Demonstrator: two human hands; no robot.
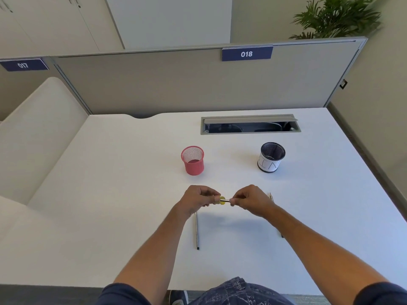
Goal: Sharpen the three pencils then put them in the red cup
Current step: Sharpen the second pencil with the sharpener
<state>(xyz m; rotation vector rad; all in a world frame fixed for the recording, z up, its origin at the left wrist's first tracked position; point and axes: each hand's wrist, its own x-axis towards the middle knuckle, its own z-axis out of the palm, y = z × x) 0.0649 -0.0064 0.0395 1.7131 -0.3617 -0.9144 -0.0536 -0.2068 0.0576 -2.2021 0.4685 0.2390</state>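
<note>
Left hand point(199, 200) curls its fingers around a small yellow sharpener point(222, 200), held above the white desk point(123, 194). Right hand point(251, 200) pinches a pencil point(230, 200); only a short silvery stretch shows between fingers and sharpener, its tip hidden. A second pencil point(196, 231), slim and dark, lies on the desk below the left wrist. A third pencil point(271, 197) lies partly hidden behind the right hand and forearm. Beyond the hands stands the red mesh cup point(193, 160), upright. To its right, well apart, stands a black mesh cup point(271, 157) wrapped in a white paper label.
</note>
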